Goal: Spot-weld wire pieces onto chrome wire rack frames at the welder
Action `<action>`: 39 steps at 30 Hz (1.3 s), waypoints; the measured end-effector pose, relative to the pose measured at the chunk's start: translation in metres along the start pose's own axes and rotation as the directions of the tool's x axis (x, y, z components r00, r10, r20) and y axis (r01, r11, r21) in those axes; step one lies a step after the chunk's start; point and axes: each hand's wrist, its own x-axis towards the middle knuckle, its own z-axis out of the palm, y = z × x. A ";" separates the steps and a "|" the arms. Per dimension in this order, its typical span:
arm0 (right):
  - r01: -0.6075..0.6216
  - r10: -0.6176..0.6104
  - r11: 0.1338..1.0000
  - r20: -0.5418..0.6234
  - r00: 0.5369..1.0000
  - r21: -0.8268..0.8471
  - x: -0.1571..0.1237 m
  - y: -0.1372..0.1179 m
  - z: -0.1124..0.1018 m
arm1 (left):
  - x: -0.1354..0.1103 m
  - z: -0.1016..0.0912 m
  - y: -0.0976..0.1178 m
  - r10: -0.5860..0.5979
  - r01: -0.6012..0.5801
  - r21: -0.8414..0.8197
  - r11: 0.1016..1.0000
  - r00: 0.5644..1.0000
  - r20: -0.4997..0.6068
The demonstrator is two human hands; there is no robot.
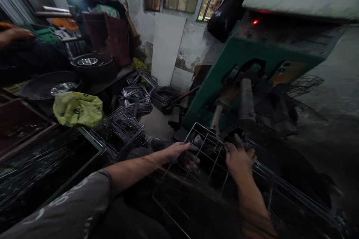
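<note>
A wire rack (pixel 208 134) of thin metal rods is tilted in front of me, below the green machine (pixel 202 93). My left hand (pixel 181 154) grips its left side, thumb on top and fingers curled underneath between the rods. At the rack's right edge, my right hand (pixel 240 157) is closed on the wire, with one finger raised. The rack's far end is near the machine's two protruding metal bars, the thicker bar (pixel 247 101) and the thinner bar (pixel 216 117). I cannot tell whether it touches them. Shadow hides much of the rack's near part.
Stacked wire frames (pixel 136 99) lie on the floor ahead. A crate of wire pieces (pixel 120 130) and a yellow-green bag (pixel 78 108) are at left. Dark round pans (pixel 94 69) stand behind. Another person's hand (pixel 14 36) shows at far left. Long metal rods (pixel 297 190) extend at right.
</note>
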 end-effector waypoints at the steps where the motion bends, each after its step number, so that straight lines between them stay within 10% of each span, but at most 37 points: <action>1: 0.009 -0.009 1.000 0.010 1.000 -0.021 0.000 -0.001 -0.002 | 0.000 0.000 0.000 0.002 -0.002 0.002 1.000 1.000 -0.001; 39: 0.014 -0.016 1.000 0.091 0.996 0.016 0.020 0.014 0.017 | 0.025 -0.011 -0.002 0.014 -0.014 -0.007 1.000 1.000 0.002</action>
